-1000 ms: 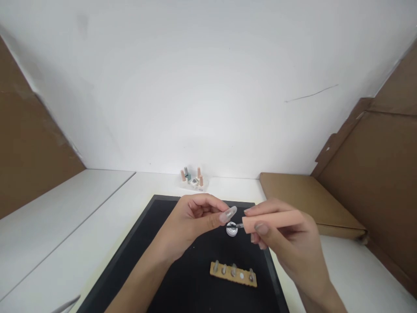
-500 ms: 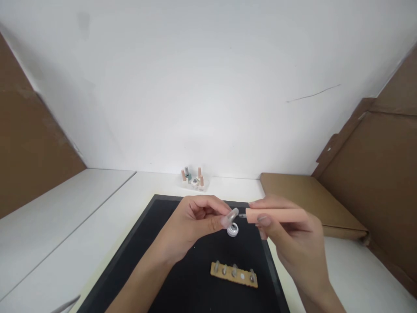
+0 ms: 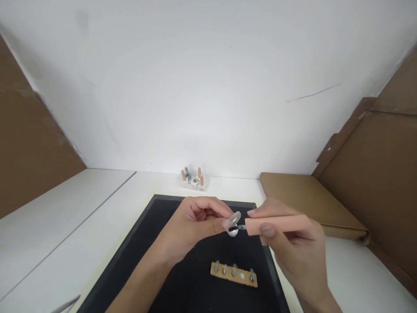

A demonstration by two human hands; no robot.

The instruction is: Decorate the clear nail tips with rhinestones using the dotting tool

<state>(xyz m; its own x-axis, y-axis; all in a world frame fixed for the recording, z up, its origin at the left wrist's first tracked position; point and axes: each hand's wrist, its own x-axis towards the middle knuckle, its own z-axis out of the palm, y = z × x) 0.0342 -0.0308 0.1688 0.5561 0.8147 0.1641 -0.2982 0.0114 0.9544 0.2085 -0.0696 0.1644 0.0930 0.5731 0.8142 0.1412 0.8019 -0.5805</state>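
Note:
My left hand (image 3: 202,221) pinches a clear false nail (image 3: 235,217) between thumb and fingers above the black mat. In my right hand (image 3: 293,243) is a peach-coloured nail polish brush (image 3: 280,223), held level by its thick handle. Its dark bristles point left and lie at the lower edge of the false nail; whether they touch it I cannot tell. Just behind the brush tip sits a small round white jar (image 3: 232,233), partly hidden. Nearer to me, a tan strip (image 3: 230,275) carries several clear false nails standing up, with a bare white dot among them.
The black mat (image 3: 192,278) lies on a white table (image 3: 107,208). At the back, a clear tray (image 3: 190,187) holds several small polish bottles against the wall. A flat cardboard box (image 3: 309,195) rests at the right, and cardboard panels stand at both sides.
The brush has moved slightly down, from the side of the false nail to its lower edge, and its bristles now show more. My left hand has barely moved.

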